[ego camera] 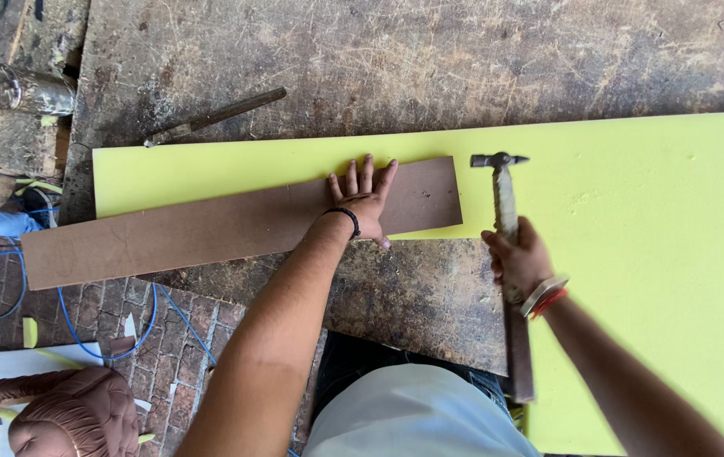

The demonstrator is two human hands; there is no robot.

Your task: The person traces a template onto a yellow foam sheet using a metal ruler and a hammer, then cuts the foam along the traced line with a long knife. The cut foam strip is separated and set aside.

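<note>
My left hand (362,199) lies flat, fingers spread, on a long brown board strip (210,227) near its right end. The strip rests across a pale yellow-green sheet (633,220) and sticks out past the bench's left edge. My right hand (518,262) is closed around the wooden handle of a hammer (501,182). The hammer's metal head points away from me and hovers over the sheet, just right of the strip's end.
The worn wooden workbench (430,68) carries a chisel-like tool (214,116) behind the sheet. A metal cylinder (28,90) lies at the far left. Below the bench, blue cable (83,338) runs over brick floor, beside a brown cushioned object (74,415).
</note>
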